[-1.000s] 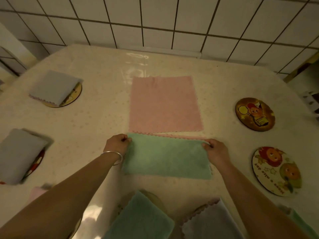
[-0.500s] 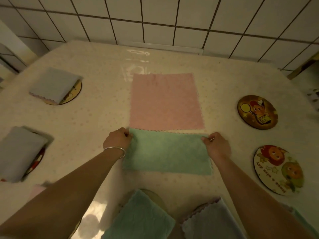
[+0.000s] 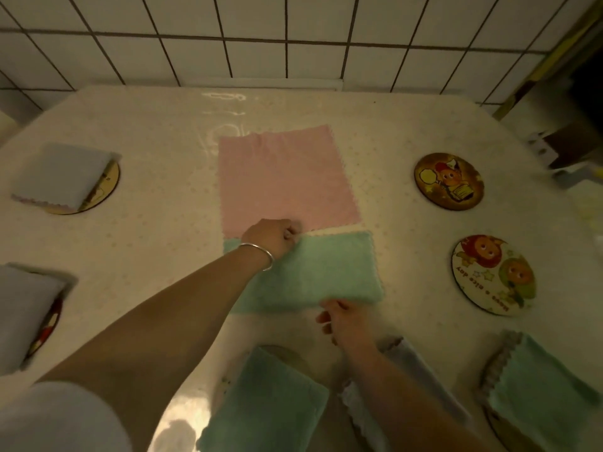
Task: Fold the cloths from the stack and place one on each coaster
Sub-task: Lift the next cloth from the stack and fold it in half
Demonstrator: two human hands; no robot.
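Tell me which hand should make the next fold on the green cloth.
Probably the right hand: it sits at the near edge of the green cloth beside its free right end, while the left hand presses the far edge, anchoring it.

Left hand (image 3: 274, 238): shifted from green cloth (image 3: 326, 272) left corner to mid top edge. Right hand (image 3: 346, 321): shifted from right top corner to near edge, fingers loose.
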